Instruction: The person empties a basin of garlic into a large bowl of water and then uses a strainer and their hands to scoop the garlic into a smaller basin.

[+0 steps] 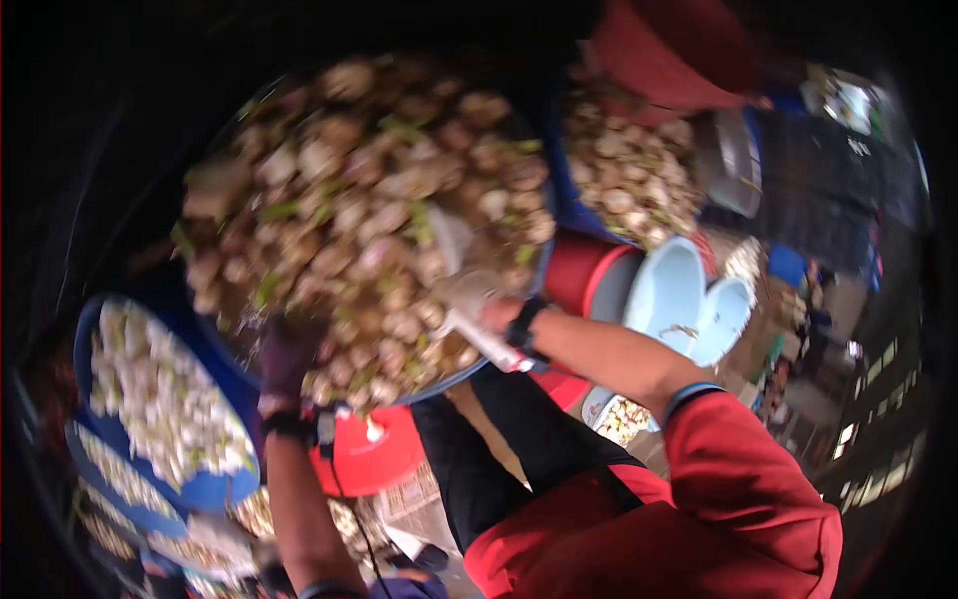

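Note:
A large round basin (232,344) is heaped with brownish bulbs (369,190) and green scraps. My right hand (499,312), with a dark watch on its wrist, grips a white-handled knife (477,337) at the basin's near edge; its pale blade lies over the bulbs. My left hand (289,351) wears a dark purple glove and rests on the bulbs at the basin's left rim. The picture is too blurred to show whether its fingers hold a bulb.
A blue basin (215,491) of white peeled pieces sits at the lower left. A red stool or bucket (371,459) stands under the big basin. A second tub of bulbs (629,180), a red container (582,275) and light blue plates (679,290) are to the right.

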Available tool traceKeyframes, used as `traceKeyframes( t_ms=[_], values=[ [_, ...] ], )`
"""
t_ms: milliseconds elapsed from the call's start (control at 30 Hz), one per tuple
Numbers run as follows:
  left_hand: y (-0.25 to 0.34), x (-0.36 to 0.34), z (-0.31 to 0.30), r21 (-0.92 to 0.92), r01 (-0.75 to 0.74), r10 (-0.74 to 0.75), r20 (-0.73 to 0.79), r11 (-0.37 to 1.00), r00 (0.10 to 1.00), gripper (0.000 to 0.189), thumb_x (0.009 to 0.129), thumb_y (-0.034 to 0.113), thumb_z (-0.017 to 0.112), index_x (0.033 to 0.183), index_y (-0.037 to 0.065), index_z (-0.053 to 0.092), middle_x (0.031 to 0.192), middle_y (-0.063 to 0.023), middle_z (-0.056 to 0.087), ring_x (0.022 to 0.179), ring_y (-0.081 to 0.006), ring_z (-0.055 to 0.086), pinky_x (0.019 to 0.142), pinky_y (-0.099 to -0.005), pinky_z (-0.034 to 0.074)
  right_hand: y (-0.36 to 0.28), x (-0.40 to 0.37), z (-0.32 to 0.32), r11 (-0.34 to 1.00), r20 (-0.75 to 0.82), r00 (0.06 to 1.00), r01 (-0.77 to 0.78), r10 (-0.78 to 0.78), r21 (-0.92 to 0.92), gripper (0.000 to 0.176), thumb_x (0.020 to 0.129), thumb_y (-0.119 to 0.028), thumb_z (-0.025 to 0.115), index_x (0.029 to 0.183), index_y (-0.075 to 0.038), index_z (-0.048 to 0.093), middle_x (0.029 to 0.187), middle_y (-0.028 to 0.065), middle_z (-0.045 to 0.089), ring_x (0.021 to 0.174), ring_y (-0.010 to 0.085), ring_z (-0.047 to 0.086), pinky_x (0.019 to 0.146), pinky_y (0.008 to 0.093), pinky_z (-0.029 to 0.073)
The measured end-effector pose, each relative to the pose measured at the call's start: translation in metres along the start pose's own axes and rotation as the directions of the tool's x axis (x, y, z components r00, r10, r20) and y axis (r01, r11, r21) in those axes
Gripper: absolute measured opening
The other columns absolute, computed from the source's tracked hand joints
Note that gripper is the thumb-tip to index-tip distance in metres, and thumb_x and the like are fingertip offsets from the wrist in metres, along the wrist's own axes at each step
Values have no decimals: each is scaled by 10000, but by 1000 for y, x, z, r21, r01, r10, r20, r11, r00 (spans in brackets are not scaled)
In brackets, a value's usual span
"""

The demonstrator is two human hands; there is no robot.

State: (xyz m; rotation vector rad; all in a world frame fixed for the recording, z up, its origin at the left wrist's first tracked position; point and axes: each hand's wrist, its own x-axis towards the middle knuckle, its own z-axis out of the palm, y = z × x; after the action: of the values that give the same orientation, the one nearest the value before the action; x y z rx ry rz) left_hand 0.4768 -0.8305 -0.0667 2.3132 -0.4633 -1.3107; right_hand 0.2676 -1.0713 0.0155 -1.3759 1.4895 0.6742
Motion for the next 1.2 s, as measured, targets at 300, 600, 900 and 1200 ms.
traceKeyframes(
  t_ms=[300, 600, 900, 1200],
  values=[
    [54, -35, 55, -458, 69, 45, 233, 886, 971, 783, 775, 119, 706, 1387, -26, 241, 1259, -133, 468, 1076, -204, 488, 925, -315, 411, 18, 38, 12, 990, -47, 990, -131, 129, -43, 1035, 705, -211, 681, 1459, -74, -15, 1329, 278, 376, 1194, 387, 452, 983, 397, 390],
    [102, -41, 61, -79, -67, 78, 141, 995, 987, 913, 670, 203, 745, 1403, -22, 250, 1354, -260, 382, 1227, -336, 411, 1017, -374, 342, 17, 8, -46, 996, 248, 965, 93, -90, -2, 1141, 662, -448, 758, 1432, 49, 78, 1200, 277, 532, 1086, 356, 563, 872, 375, 493],
    [94, -37, 60, -279, -37, 104, 229, 960, 968, 828, 749, 56, 678, 1422, -17, 202, 1313, -142, 456, 1132, -220, 480, 965, -307, 392, 242, -25, -158, 986, -800, 595, 165, -80, 24, 412, 795, -364, 589, 1045, -38, 623, 1052, 195, 622, 996, 335, 587, 877, 367, 455],
    [98, -44, 64, -296, -78, 133, 169, 952, 977, 855, 733, 75, 711, 1424, -24, 218, 1319, -142, 448, 1159, -226, 461, 995, -298, 357, 445, -107, -36, -162, 119, 824, -33, 554, 986, 539, 868, -578, 513, 861, -40, 548, 758, 117, 607, 634, 236, 618, 572, 377, 571]
  ],
)
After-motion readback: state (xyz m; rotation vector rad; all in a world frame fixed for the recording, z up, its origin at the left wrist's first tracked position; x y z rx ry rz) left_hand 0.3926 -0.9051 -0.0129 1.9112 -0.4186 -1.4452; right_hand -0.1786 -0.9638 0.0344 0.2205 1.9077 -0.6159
